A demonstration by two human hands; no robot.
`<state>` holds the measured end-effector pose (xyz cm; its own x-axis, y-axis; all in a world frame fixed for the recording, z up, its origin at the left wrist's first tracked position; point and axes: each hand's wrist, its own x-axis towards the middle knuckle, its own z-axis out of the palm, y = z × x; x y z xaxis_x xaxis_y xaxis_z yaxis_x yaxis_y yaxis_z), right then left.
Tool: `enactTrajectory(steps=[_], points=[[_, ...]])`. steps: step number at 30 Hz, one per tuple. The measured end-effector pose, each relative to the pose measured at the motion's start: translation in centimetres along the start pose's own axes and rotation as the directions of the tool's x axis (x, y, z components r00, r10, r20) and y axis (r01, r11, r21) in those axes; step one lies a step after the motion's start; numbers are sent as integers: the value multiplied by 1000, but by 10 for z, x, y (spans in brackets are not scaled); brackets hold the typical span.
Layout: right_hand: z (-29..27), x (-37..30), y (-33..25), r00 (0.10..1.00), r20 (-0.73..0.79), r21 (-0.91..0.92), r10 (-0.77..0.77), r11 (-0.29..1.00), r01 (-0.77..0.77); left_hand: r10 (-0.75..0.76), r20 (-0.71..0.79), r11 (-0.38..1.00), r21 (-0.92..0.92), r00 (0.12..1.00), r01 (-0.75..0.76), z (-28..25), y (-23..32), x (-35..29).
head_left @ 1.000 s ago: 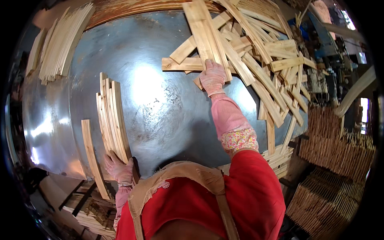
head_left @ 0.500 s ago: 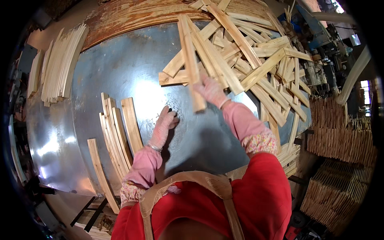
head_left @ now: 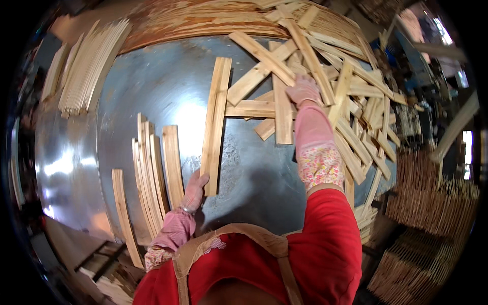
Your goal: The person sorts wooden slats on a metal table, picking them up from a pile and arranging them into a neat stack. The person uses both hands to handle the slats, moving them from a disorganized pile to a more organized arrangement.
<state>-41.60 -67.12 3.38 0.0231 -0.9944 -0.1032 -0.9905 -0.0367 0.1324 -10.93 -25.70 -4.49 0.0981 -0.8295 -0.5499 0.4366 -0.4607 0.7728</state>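
My left hand, in a pink glove, grips the near end of a wooden slat. This slat stretches away from me across the metal tabletop. Farther off to the right, my right hand, gloved in pink too, reaches into a loose pile of slats. Its fingers are closed at the near end of a slat that slants to the upper left; the fingertips are partly hidden. Beside my left hand lies a single slat, with a row of narrow slats to its left.
Slats criss-cross in the pile at the right. A stack of thin slats stands at the far left, and another slat overhangs the near edge. A worn wooden board borders the back; bundled wood is stacked beyond the right edge.
The slat that my right hand was bringing over now lies in front of my left hand, which has closed on it. My right hand has moved away and right, into the pile.
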Motion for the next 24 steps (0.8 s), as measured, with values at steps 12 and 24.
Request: enactTrajectory(steps=[12,24], points=[[28,-236,-118,723,404,909,-560,155,-388,558,-393,335,912,731,235,-42,-33,-132],[67,-339,-267,509,27,686,-861,386,617,439,-428,39,887,790,460,-85,-31,-218]])
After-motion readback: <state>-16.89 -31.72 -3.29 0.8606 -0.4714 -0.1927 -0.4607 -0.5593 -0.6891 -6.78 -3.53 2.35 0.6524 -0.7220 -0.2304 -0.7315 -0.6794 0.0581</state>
